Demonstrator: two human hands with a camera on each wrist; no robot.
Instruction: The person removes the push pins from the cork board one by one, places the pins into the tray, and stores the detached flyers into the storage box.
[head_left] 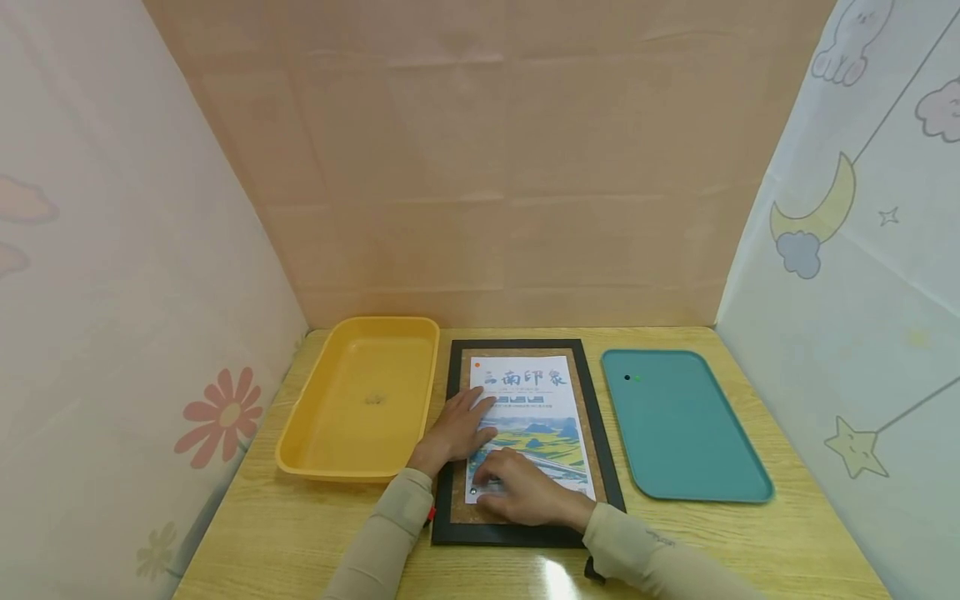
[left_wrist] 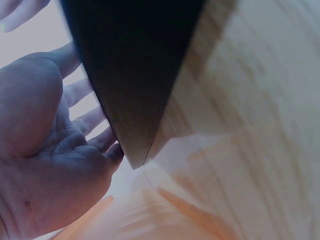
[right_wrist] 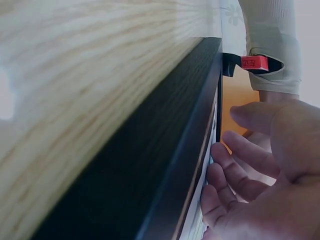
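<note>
A printed poster [head_left: 558,392] with blue lettering and a landscape lies on a cork board [head_left: 461,512] with a black frame [head_left: 517,536]. An orange pushpin [head_left: 477,364] sits at the poster's top left corner, and a small dark pushpin [head_left: 473,492] at its bottom left. My left hand [head_left: 457,429] rests on the poster's left side with fingers spread. My right hand [head_left: 525,487] is low over the bottom left corner, thumb and forefinger apart on either side of the dark pushpin. In the right wrist view, the fingers [right_wrist: 235,177] bend loosely near the paper.
A yellow tray [head_left: 352,400] stands left of the board. To the right lies a teal tray [head_left: 686,433] with a black pushpin [head_left: 627,377] and a green pushpin [head_left: 637,378] near its upper left. Fabric walls enclose the wooden table [head_left: 795,533] at the back and sides.
</note>
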